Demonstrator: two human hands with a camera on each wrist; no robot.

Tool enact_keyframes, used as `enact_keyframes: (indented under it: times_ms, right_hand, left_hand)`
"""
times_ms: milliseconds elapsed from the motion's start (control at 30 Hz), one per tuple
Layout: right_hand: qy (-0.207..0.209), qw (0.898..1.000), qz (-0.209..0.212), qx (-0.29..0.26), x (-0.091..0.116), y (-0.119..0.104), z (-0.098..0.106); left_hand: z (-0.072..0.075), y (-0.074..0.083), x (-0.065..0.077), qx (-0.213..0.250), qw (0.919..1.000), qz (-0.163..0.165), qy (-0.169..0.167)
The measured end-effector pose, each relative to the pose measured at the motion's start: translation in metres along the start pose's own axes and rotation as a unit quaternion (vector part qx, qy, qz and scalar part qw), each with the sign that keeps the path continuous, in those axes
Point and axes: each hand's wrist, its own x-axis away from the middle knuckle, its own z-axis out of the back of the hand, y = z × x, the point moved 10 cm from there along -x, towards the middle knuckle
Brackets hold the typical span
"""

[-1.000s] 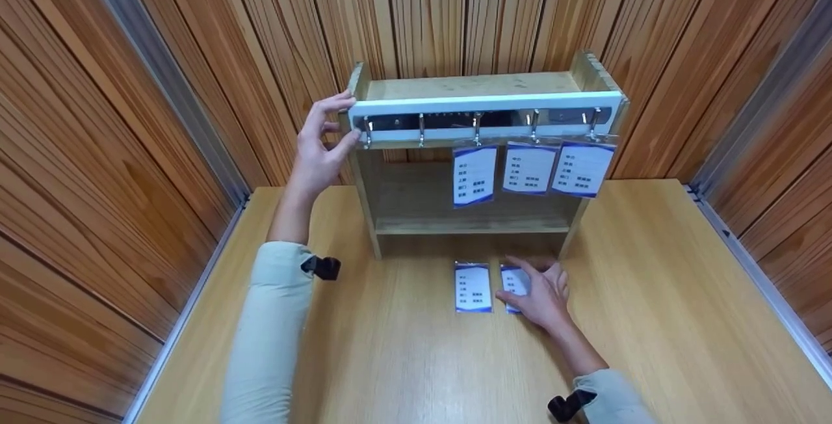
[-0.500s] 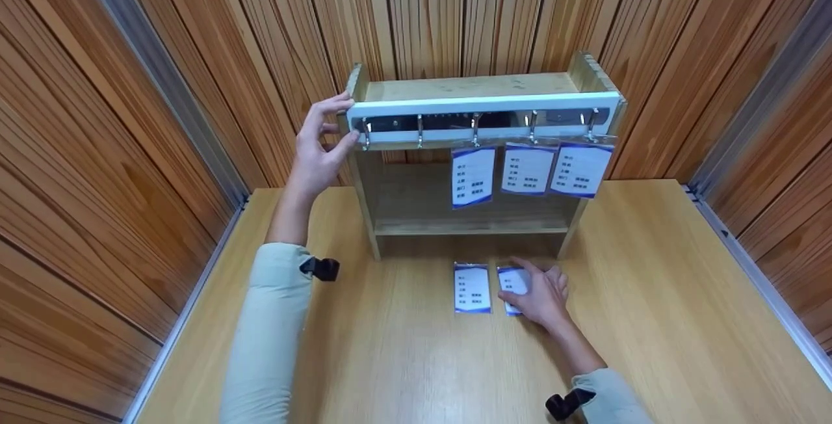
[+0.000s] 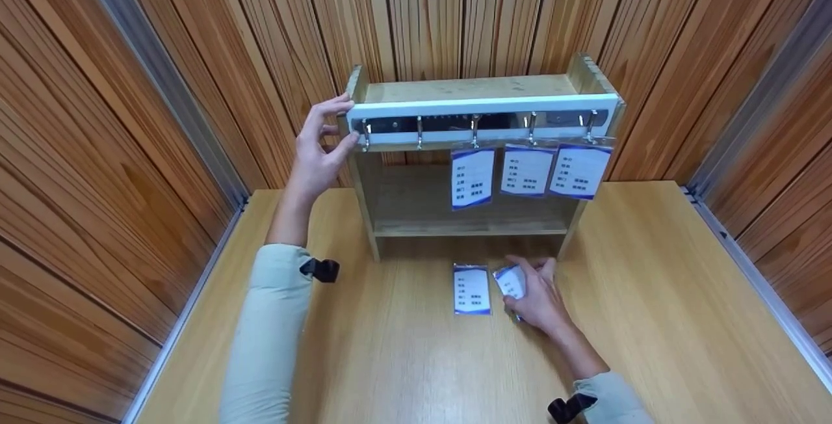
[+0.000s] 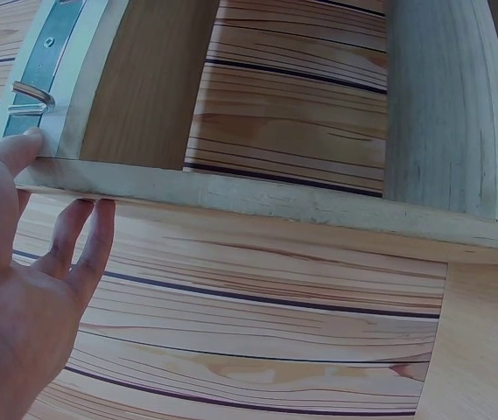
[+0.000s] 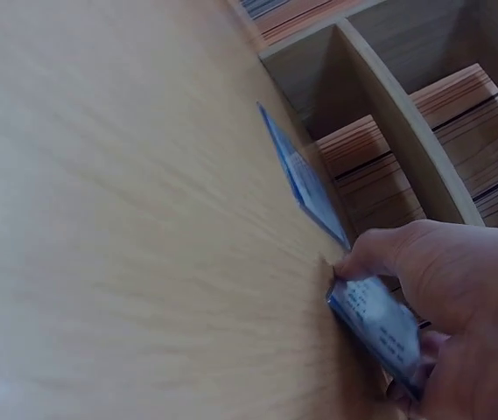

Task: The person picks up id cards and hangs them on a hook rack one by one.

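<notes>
At the upper left corner of a small wooden shelf (image 3: 471, 225), my left hand (image 3: 317, 147) grips the end of the hook rail (image 3: 481, 100) and the side panel (image 4: 257, 194). Its thumb (image 4: 23, 150) presses the rail's front while other fingers touch the panel's outer face. Over the table, my right hand (image 3: 539, 294) pinches a plastic-sleeved name badge (image 3: 511, 282) between thumb and fingers, partly hiding it. In the right wrist view this badge (image 5: 375, 322) is tilted. Another name badge (image 3: 471, 289) lies flat just left of it.
Three badges hang from the rail's right-hand hooks: one near the middle (image 3: 472, 178), a second badge (image 3: 528, 170) and a rightmost badge (image 3: 580, 170). The two left hooks (image 3: 419, 132) carry nothing. Wood-panelled walls (image 3: 429, 14) enclose the table (image 3: 403, 359) behind and at both sides.
The badge under my right hand has turned from lying straight to an angle, and that hand's fingers have closed in on it. My left hand keeps its place on the shelf corner.
</notes>
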Motion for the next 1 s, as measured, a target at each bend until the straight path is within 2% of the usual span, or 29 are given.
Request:
enact_keyframes:
  times_ms: [500, 733, 833, 1000]
  right_hand:
    - [0.056, 0.998, 0.028, -0.028, -0.002, 0.000, 0.012]
    - [0.057, 0.997, 0.033, -0.036, -0.001, -0.004, 0.017]
    - [0.062, 0.997, 0.040, -0.037, -0.001, -0.007, 0.019]
    - [0.073, 0.994, 0.054, -0.053, 0.002, -0.009, 0.021]
  left_hand:
    - [0.000, 0.001, 0.001, -0.005, 0.9999, -0.009, 0.002]
    - [0.003, -0.029, -0.006, -0.011, 0.9999, -0.012, 0.003]
    - [0.002, -0.024, -0.006, -0.012, 0.9999, -0.012, 0.003]
    - [0.000, -0.007, -0.001, -0.007, 1.0000, 0.001, -0.003]
